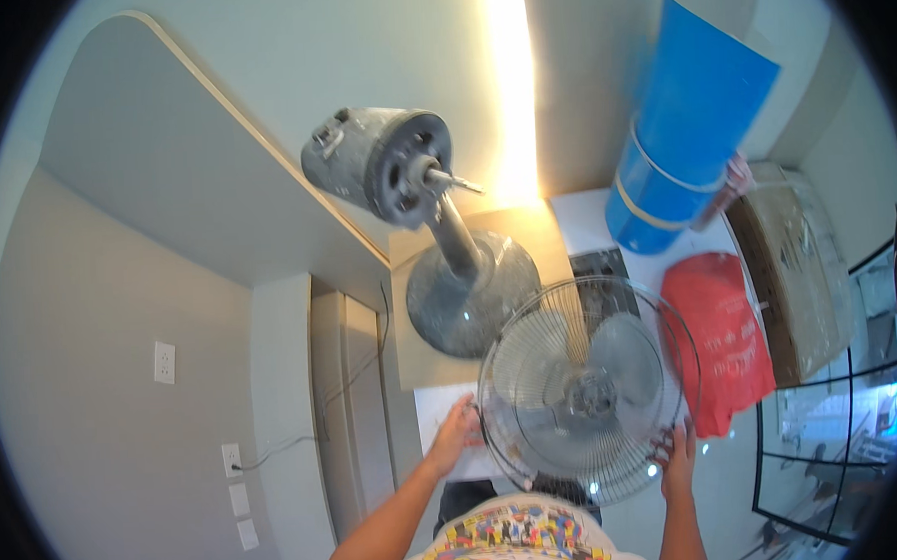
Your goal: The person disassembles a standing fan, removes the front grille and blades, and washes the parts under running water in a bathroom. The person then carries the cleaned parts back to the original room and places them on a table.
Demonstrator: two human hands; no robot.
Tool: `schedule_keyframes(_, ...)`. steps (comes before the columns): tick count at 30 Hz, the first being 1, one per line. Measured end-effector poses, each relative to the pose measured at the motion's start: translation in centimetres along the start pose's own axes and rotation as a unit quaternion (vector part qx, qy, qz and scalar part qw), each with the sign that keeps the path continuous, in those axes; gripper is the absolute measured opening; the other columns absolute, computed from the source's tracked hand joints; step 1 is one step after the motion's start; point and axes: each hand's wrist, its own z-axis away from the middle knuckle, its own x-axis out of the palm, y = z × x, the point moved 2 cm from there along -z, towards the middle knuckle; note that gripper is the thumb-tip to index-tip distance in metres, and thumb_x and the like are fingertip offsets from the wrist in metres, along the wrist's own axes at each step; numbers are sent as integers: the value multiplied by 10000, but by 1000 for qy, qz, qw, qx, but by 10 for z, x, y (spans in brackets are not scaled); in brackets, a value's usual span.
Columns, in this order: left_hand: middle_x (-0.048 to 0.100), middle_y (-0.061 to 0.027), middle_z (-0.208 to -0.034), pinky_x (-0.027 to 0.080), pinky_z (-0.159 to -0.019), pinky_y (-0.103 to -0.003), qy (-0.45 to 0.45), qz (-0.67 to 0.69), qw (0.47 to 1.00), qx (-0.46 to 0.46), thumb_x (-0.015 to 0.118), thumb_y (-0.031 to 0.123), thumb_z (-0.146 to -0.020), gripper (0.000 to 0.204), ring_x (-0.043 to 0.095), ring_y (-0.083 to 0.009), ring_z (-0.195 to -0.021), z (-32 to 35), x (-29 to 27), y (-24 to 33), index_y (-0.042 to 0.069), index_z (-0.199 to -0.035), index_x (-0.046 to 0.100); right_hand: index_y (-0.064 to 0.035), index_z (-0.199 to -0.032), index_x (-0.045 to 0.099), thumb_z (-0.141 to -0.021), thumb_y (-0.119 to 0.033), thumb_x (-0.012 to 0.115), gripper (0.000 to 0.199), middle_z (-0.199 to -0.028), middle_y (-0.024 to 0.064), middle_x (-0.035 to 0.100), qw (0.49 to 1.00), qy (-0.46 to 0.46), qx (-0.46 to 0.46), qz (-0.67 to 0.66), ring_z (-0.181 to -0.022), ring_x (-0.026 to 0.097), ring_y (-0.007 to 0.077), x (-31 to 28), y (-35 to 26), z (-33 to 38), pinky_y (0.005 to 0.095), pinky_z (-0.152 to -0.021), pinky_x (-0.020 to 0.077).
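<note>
A round wire fan guard [516, 447] is held in front of my body, tilted, with grey fan blades [627, 357] showing through its wires. My left hand [457, 435] grips the guard's left rim. On the opposite side, my right hand [679, 448] has its fingers curled at the lower right rim. Beyond the guard stands a grey fan motor [349, 174] on a neck and round base [465, 304]. Its bare metal shaft [454, 180] points right, with no blades or guard on it. The guard overlaps part of the base's right edge in view.
At the back right stands a rolled blue sheet [700, 89] with bands around it. A red plastic bag [716, 338] lies right of the guard, beside a cardboard box [798, 265]. A cord [286, 445] runs from a wall socket [232, 460] on the left.
</note>
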Motion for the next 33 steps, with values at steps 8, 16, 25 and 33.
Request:
schedule_keyframes(8,488,-141,-1435,503,-1066,-379,-140,47,989,19,731,143,-997,919,605,-201,-1244,-19,-3,3,65,-1668,109,-227,-1616,348,-1011,-597,545,737,-1506,160,535,990,-21,101,-101,-1225,598,324,16,13,39,479,-969,530)
schedule_keyframes(16,570,-153,-1384,530,-1015,-348,-207,-47,977,-15,722,161,-1006,852,632,-191,-1168,-29,-25,21,35,-1646,174,-207,-1631,333,-1008,-665,505,792,-1298,156,626,987,67,33,-142,-1011,656,265,44,26,61,401,-759,566)
schedule_keyframes(25,654,-109,-1244,576,-863,-310,-146,-74,986,-20,707,164,-1002,689,661,-158,-1034,-20,-2,27,29,-1568,337,-142,-1569,392,-1048,-593,498,697,-1180,127,672,989,10,36,-140,-970,691,276,29,18,67,423,-785,574)
schedule_keyframes(33,651,-143,-1223,592,-894,-337,-38,-1,999,23,692,131,-1003,718,678,-188,-1035,-3,18,7,29,-1586,286,-138,-1566,394,-1034,-593,536,714,-1187,141,642,986,-92,84,-112,-975,690,281,-3,30,40,452,-722,583)
